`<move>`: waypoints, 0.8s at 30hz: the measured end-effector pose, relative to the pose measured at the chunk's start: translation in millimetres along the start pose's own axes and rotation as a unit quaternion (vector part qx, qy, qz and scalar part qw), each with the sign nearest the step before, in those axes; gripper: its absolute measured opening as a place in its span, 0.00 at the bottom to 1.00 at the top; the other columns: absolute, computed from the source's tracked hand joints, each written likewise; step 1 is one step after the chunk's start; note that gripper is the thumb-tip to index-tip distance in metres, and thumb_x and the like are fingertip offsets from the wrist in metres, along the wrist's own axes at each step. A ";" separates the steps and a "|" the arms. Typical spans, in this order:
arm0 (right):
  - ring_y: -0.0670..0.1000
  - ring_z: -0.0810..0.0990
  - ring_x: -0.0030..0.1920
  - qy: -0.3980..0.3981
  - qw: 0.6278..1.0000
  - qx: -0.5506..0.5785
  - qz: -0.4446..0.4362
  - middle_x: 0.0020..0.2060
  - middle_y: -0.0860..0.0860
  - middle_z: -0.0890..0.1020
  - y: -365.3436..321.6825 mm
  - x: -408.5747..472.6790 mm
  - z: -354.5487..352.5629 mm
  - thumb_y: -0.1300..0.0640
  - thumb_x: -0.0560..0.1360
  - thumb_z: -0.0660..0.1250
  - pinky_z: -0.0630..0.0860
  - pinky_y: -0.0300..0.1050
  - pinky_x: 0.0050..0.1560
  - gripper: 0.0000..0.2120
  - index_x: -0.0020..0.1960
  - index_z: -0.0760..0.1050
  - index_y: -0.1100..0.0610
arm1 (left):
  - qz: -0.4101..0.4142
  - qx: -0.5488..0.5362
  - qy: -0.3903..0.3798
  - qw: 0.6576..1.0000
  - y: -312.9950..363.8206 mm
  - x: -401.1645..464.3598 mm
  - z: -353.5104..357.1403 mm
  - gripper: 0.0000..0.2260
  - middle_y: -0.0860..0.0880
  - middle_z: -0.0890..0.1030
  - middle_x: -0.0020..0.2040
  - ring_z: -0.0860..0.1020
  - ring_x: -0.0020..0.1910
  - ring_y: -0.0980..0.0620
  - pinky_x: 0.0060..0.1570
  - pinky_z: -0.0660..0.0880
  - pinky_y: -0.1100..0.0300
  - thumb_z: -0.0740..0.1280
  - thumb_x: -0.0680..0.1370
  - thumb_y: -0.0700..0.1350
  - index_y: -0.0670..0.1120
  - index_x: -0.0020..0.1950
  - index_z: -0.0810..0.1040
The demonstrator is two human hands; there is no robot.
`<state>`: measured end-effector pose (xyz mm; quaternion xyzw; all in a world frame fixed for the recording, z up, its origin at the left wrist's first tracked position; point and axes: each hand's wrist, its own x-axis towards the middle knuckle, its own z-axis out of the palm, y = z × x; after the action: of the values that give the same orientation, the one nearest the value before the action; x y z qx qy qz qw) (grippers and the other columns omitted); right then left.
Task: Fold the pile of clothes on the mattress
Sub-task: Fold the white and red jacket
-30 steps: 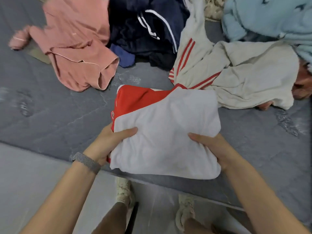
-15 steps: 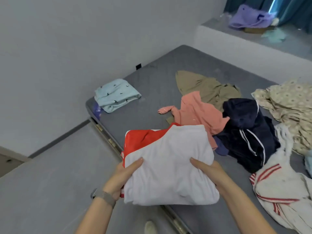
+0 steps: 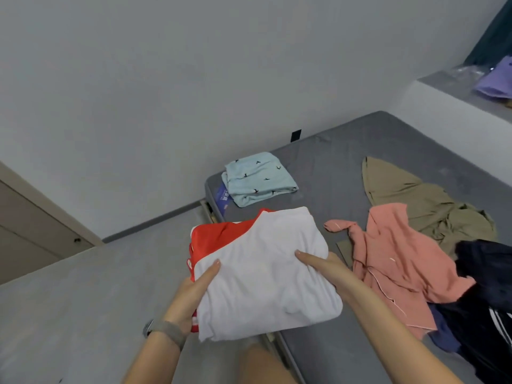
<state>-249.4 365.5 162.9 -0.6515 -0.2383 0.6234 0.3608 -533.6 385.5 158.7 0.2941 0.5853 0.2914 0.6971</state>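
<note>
both hands are carrying a folded shirt (image 3: 263,275), white on top with red showing along its left and far edge. it's up off the mattress (image 3: 346,151), held over the mattress's near left edge and the grey floor (image 3: 83,286). the left hand (image 3: 191,292) grips the left side, thumb laid on the white cloth and the other fingers hidden underneath. the right hand (image 3: 324,268) does the same on the right side, thumb on top, rest of the fingers tucked under, so both are clamped on it from opposite sides. there's a grey band (image 3: 166,332) on the left wrist.

the mattress is dark grey and sits in the corner against a pale wall (image 3: 194,65). on its far left corner lies a folded light blue piece (image 3: 259,177) with little dark bird shapes, well apart from the rest. to the right of the held shirt there's the unfolded stuff: a pink top (image 3: 401,261) spread out with one sleeve pointing left, an olive garment (image 3: 410,200) behind it and partly under it, and a navy garment (image 3: 487,286) with white stripes at the right edge, overlapping the pink one's right side. up in the far right corner a purple cloth (image 3: 496,79) sits on a ledge (image 3: 443,90), with a dark curtain (image 3: 496,26) behind it. a bare knee (image 3: 263,364) shows at the bottom.
</note>
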 end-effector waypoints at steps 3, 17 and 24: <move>0.53 0.85 0.47 0.001 1.000 -0.016 0.011 0.46 0.51 0.86 -23.7 44.3 4.8 0.51 0.68 0.77 0.80 0.47 0.47 0.20 0.55 0.79 0.57 | -0.013 -0.021 0.003 1.000 17.9 37.7 -8.7 0.36 0.49 0.84 0.54 0.81 0.55 0.41 0.59 0.74 0.40 0.76 0.52 0.69 0.56 0.55 0.77; 0.47 0.81 0.50 0.110 0.992 -0.056 -0.042 0.54 0.48 0.82 -184.9 318.7 33.2 0.52 0.73 0.74 0.76 0.37 0.43 0.19 0.62 0.77 0.55 | -0.064 -0.057 -0.036 0.996 188.7 317.1 -7.7 0.19 0.49 0.85 0.52 0.81 0.54 0.44 0.49 0.79 0.47 0.68 0.72 0.56 0.50 0.59 0.76; 0.50 0.77 0.55 0.170 0.971 -0.161 -0.040 0.56 0.47 0.79 -248.4 453.4 10.7 0.47 0.76 0.68 0.72 0.43 0.55 0.19 0.64 0.75 0.53 | -0.118 -0.060 -0.071 0.989 234.9 466.1 23.1 0.18 0.48 0.83 0.56 0.80 0.57 0.44 0.61 0.74 0.43 0.67 0.74 0.53 0.48 0.62 0.75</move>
<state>-175.8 867.6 63.6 -0.7872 -0.2965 0.4419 0.3116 -457.8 888.2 37.9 0.2006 0.5461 0.2200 0.7830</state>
